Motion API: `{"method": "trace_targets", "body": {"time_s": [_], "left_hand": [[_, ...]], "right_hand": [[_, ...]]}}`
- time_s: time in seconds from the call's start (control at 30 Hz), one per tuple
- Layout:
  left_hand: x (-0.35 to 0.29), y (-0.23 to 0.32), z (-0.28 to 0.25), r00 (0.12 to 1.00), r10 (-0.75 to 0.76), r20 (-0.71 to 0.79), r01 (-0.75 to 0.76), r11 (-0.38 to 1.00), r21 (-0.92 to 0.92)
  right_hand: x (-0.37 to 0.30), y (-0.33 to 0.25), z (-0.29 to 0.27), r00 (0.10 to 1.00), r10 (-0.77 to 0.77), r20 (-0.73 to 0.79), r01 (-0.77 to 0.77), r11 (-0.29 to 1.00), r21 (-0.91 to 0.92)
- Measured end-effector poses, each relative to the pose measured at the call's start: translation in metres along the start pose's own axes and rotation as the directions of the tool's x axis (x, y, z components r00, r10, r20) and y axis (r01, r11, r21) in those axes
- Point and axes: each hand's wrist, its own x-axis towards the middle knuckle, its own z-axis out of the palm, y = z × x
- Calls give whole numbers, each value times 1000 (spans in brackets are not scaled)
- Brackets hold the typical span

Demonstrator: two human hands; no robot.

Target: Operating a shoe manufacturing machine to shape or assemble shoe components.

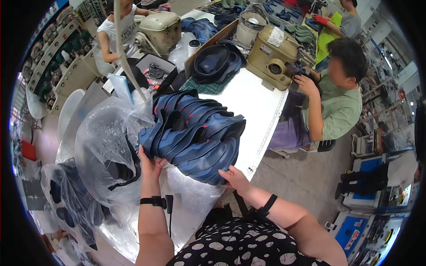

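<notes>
A thick stack of blue and black shoe uppers (199, 153), with small red accents, lies on the white table in front of me, nested in overlapping rows. My left hand (152, 165) grips the stack at its near left end, thumb up against the side and fingers partly hidden beneath. At the near right corner, my right hand (234, 177) pinches the edge of the lowest uppers between thumb and fingers. The undersides of the uppers are out of sight.
A clear plastic bag (104, 142) with dark pieces in it lies left of the stack. Beyond are a green cutting mat (206, 85), dark blue pieces (211, 62), an open box (155, 71) and a tan sewing machine (273, 55). A person in green (339, 97) works at the right.
</notes>
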Motion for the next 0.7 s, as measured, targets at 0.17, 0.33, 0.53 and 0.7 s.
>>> {"method": "trace_targets", "body": {"time_s": [0.17,0.33,0.53,0.7], "left_hand": [[18,-3,11,993,-66,101,73,995,-71],[33,-23,28,993,27,117,-29,1000,10],[24,-32,19,987,97,-129,-77,985,151],[-9,-55,27,955,211,-207,-172,966,195]], "right_hand": [[19,-9,-19,979,-179,-96,181,983,9],[35,-25,-26,880,-290,-377,338,939,67],[39,-16,-50,904,-332,-269,309,943,-124],[35,21,-70,834,-497,-241,356,818,-452]]}}
